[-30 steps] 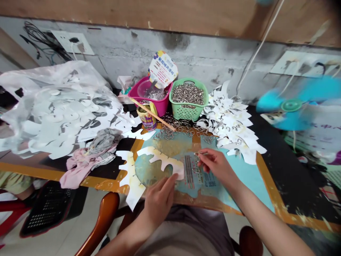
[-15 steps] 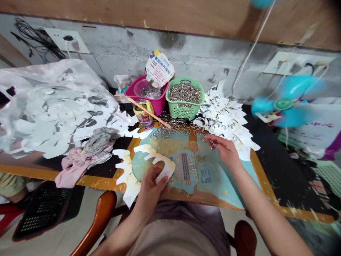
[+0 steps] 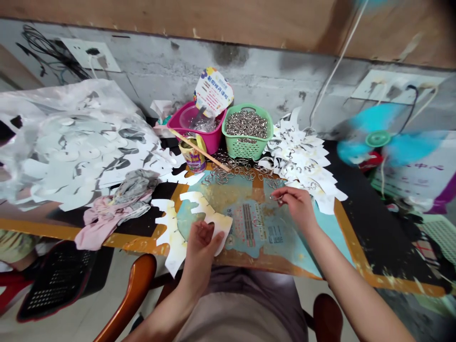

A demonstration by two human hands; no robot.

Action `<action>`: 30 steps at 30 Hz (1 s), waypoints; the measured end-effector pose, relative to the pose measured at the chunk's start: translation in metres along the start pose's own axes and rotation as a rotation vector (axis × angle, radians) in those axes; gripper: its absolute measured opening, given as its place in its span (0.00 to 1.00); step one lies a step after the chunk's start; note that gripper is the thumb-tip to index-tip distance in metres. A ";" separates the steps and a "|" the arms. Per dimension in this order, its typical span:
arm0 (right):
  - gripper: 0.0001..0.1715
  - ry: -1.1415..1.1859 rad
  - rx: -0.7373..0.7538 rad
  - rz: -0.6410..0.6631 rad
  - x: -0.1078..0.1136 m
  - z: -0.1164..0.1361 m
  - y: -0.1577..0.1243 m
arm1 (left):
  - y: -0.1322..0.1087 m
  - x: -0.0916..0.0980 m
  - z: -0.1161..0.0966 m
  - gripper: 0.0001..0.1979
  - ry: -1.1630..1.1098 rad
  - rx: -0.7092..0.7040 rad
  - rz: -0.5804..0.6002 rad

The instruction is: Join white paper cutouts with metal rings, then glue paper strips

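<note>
Left hand point(image 3: 202, 244) pinches, between thumb and fingers, the near right end of a white, curved, notched paper-like piece point(image 3: 221, 223) with a yellowish stained edge; right hand point(image 3: 298, 205), to the right and apart from it, pinches a thin silver metal ring point(image 3: 273, 197) at the fingertips, partly hidden; whether the piece is lifted clear cannot be told. Beneath is a black table point(image 3: 392, 247) with a tan, paint-flecked border; at its far left lies a clear plastic bag point(image 3: 107, 90) of white cut-outs, spilling toward the centre; at centre a stained turquoise sheet point(image 3: 292, 259) with printed text lies under both hands; at far right is a heap of white toothed pieces point(image 3: 302, 166) bearing rings; at right stands a fan point(image 3: 378, 138) with blue blades, blurred. Near left lies a crumpled pink and grey cloth point(image 3: 107, 213); at far centre, a green perforated plastic basket point(image 3: 245, 151) filled with silver metal parts stands just right of a magenta plastic basket point(image 3: 213, 141); a second white notched piece point(image 3: 173, 232) lies left of the held one; before the magenta basket stands a purple and yellow can point(image 3: 194, 159), crossed by a slanting wooden stick point(image 3: 213, 160); loose silver rings point(image 3: 245, 168) lie scattered before the green basket; one single ring point(image 3: 255, 222) lies on the sheet, between the hands.
</note>
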State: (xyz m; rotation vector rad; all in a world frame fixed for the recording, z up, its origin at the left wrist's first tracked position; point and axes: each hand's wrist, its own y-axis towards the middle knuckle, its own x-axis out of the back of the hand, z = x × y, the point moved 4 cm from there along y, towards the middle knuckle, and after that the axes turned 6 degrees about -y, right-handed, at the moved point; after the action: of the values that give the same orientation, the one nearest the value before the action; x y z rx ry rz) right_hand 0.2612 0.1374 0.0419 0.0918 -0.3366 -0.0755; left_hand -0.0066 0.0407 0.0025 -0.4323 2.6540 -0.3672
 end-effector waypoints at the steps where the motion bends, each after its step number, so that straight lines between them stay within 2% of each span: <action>1: 0.17 0.031 -0.014 0.009 0.000 0.000 0.001 | -0.001 0.001 0.001 0.28 -0.017 0.018 -0.020; 5: 0.27 0.233 -0.052 0.133 -0.002 0.004 0.000 | -0.006 0.006 0.006 0.28 -0.081 0.171 -0.031; 7: 0.32 0.241 -0.096 0.211 -0.006 0.004 -0.002 | -0.007 0.007 0.005 0.28 -0.099 0.214 -0.016; 9: 0.30 0.022 -0.076 0.176 -0.008 0.003 -0.004 | -0.008 0.007 0.003 0.26 -0.105 0.215 -0.014; 11: 0.22 -0.245 0.033 0.066 -0.009 0.005 -0.006 | -0.009 0.007 0.001 0.25 -0.114 0.204 -0.029; 14: 0.14 -0.379 0.187 -0.029 -0.012 0.008 -0.009 | -0.006 0.005 -0.002 0.22 -0.138 0.192 -0.051; 17: 0.14 -0.247 0.177 -0.001 -0.015 0.008 -0.006 | -0.001 -0.001 -0.005 0.19 -0.172 0.179 -0.038; 20: 0.16 -0.012 0.045 0.077 -0.019 0.006 -0.004 | 0.007 -0.007 -0.010 0.20 -0.240 0.151 -0.031; 23: 0.14 0.086 -0.051 0.156 -0.027 0.009 -0.007 | 0.010 -0.010 -0.014 0.24 -0.306 0.128 -0.056; 27: 0.17 0.202 -0.116 0.295 -0.048 0.022 -0.017 | 0.008 -0.012 -0.018 0.24 -0.245 0.115 -0.104; 30: 0.14 0.301 -0.136 0.364 -0.068 0.032 -0.022 | 0.003 -0.012 -0.018 0.23 -0.216 0.117 -0.108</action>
State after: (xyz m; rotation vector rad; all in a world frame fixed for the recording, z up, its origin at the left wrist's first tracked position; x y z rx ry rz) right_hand 0.1853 0.1191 0.0474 -0.0936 -0.0427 0.2733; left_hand -0.0049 0.0508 0.0215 -0.5464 2.3924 -0.4776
